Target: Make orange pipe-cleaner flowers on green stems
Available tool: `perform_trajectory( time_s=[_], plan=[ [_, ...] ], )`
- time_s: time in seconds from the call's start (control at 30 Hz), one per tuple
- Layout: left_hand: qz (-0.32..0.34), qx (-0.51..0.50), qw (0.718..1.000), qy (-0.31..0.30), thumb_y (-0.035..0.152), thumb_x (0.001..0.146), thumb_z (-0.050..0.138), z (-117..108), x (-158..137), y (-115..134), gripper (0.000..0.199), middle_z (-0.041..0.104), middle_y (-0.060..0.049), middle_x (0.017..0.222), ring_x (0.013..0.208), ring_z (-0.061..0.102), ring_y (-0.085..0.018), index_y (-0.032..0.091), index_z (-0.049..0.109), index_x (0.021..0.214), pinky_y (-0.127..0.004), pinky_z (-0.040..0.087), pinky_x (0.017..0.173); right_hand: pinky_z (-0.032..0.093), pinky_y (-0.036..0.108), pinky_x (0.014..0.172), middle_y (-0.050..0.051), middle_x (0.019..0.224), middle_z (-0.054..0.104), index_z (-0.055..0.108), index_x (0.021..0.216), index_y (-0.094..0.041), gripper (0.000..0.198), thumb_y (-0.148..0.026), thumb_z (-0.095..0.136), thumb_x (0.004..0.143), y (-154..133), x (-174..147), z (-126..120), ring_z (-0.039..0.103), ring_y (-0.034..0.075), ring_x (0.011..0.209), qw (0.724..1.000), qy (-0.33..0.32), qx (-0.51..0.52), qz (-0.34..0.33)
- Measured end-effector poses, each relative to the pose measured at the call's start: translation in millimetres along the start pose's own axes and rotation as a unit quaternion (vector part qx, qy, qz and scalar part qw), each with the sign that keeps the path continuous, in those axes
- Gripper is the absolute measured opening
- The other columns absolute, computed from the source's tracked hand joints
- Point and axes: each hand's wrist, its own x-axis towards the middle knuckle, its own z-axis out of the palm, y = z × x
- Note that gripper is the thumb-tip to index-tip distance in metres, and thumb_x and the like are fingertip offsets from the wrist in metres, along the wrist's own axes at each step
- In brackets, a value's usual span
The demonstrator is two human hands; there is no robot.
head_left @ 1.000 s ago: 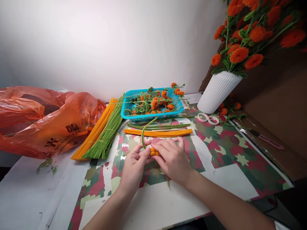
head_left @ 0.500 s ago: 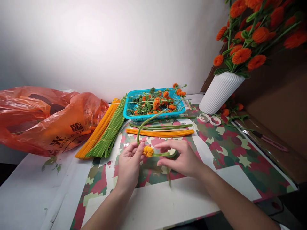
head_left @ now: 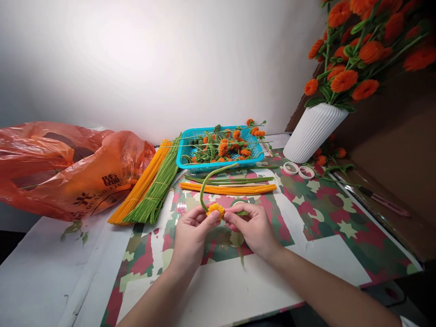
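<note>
A small yellow pipe-cleaner flower (head_left: 215,210) is pinched between the thumb and fingers of my left hand (head_left: 195,227). From it a green pipe cleaner (head_left: 203,188) curves up and away toward the basket. My right hand (head_left: 250,227) is closed at the flower's right side, its thumb and fingertips pinching a green pipe-cleaner end (head_left: 242,213) close against the petals. Behind the hands lie a row of yellow pipe cleaners (head_left: 228,188) and several green pipe cleaners (head_left: 238,180). A roll of tape beneath the right hand is mostly hidden.
A blue basket (head_left: 180,159) holds orange flowers. Left of it are bundles of yellow stems (head_left: 136,190) and green stems (head_left: 155,195), beside an orange plastic bag (head_left: 88,181). On the right stand a white vase (head_left: 313,131), two tape rolls (head_left: 290,168) and a utility knife (head_left: 388,202).
My right hand has moved left and closed its fingertips at the flower, where before they were apart. The flower has shifted slightly right and turned more face-up.
</note>
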Motion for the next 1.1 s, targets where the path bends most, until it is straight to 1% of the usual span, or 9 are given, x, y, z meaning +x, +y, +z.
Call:
perform_trajectory(
  time_s=[0.13,0.27,0.37,0.43,0.53,0.73,0.87,1.0,1.1],
  plan=[
    [0.001,-0.009,1.0,-0.001,0.031,0.059,0.086,3.6,-2.1,0.5,0.027,0.075,-0.002,0.072,0.063,0.067,-0.012,0.016,0.074,0.079,-0.019,0.055,0.061,0.056,0.026,0.057,0.002,0.069,0.07,0.075,0.072,-0.019,0.015,-0.032,0.079,0.067,6.4,-0.9,3.9,0.064,0.014,0.058,1.0,0.018,0.008,-0.012],
    [0.006,-0.014,0.999,0.03,0.033,0.06,0.085,2.4,-1.4,2.0,0.032,0.076,-0.003,0.076,0.067,0.068,-0.012,0.017,0.073,0.084,-0.018,0.054,0.062,0.057,0.027,0.057,0.003,0.076,0.071,0.074,0.081,-0.019,0.021,-0.036,0.078,0.068,4.6,-0.6,0.6,0.067,0.016,0.064,1.0,0.012,0.001,-0.006],
    [0.016,-0.021,0.998,0.048,0.033,0.06,0.086,-0.2,0.2,3.0,0.033,0.076,-0.002,0.078,0.072,0.069,-0.012,0.017,0.072,0.086,-0.017,0.054,0.063,0.054,0.025,0.052,0.004,0.071,0.069,0.072,0.079,-0.018,0.02,-0.038,0.071,0.076,-0.1,0.6,-3.9,0.066,0.016,0.063,0.999,-0.003,-0.03,-0.015],
    [0.017,-0.02,0.998,0.049,0.032,0.059,0.086,-1.1,0.9,3.4,0.033,0.076,-0.002,0.077,0.072,0.069,-0.012,0.017,0.072,0.085,-0.017,0.054,0.063,0.054,0.025,0.053,0.004,0.069,0.068,0.072,0.078,-0.018,0.018,-0.035,0.07,0.077,-2.7,1.8,-5.8,0.065,0.016,0.064,0.998,-0.014,-0.049,-0.034],
    [0.01,-0.016,0.999,0.045,0.031,0.059,0.087,-0.9,1.2,3.2,0.034,0.075,-0.002,0.075,0.068,0.068,-0.012,0.016,0.072,0.086,-0.018,0.054,0.062,0.055,0.025,0.054,0.003,0.071,0.069,0.071,0.077,-0.018,0.017,-0.035,0.072,0.075,-4.3,2.9,-6.0,0.066,0.015,0.064,0.998,-0.026,-0.043,-0.04],
    [0.006,-0.025,0.999,0.037,0.032,0.059,0.086,0.6,1.3,0.1,0.031,0.075,-0.003,0.073,0.064,0.067,-0.012,0.015,0.072,0.082,-0.02,0.054,0.062,0.055,0.027,0.054,0.001,0.063,0.067,0.07,0.067,-0.019,0.025,-0.042,0.08,0.065,1.6,1.1,0.8,0.064,0.015,0.056,0.999,-0.037,0.012,0.007],
    [0.008,-0.03,0.999,0.032,0.033,0.059,0.086,-0.2,0.4,-0.6,0.032,0.074,-0.002,0.073,0.062,0.066,-0.011,0.016,0.073,0.082,-0.019,0.053,0.059,0.054,0.027,0.057,0.002,0.066,0.067,0.07,0.066,-0.019,0.024,-0.041,0.079,0.066,1.9,1.2,0.1,0.063,0.015,0.06,0.999,-0.047,-0.002,-0.003],
    [0.021,0.011,1.0,-0.002,0.035,0.065,0.082,-1.4,-0.8,1.8,0.027,0.071,-0.001,0.071,0.06,0.061,-0.01,0.017,0.073,0.083,-0.017,0.048,0.056,0.052,0.025,0.064,0.004,0.082,0.069,0.072,0.087,-0.019,0.031,-0.047,0.07,0.076,-4.8,8.0,-12.0,0.063,0.014,0.072,0.998,-0.053,0.036,0.014],
    [-0.01,0.059,0.995,-0.08,0.038,0.071,0.077,-1.8,-2.4,4.6,0.028,0.071,-0.005,0.078,0.066,0.061,-0.013,0.017,0.073,0.089,-0.019,0.046,0.054,0.051,0.022,0.064,0.001,0.079,0.065,0.067,0.097,-0.018,0.033,-0.046,0.07,0.078,-7.2,13.7,-19.8,0.061,0.011,0.07,0.992,-0.074,0.083,0.058]
  ],
)
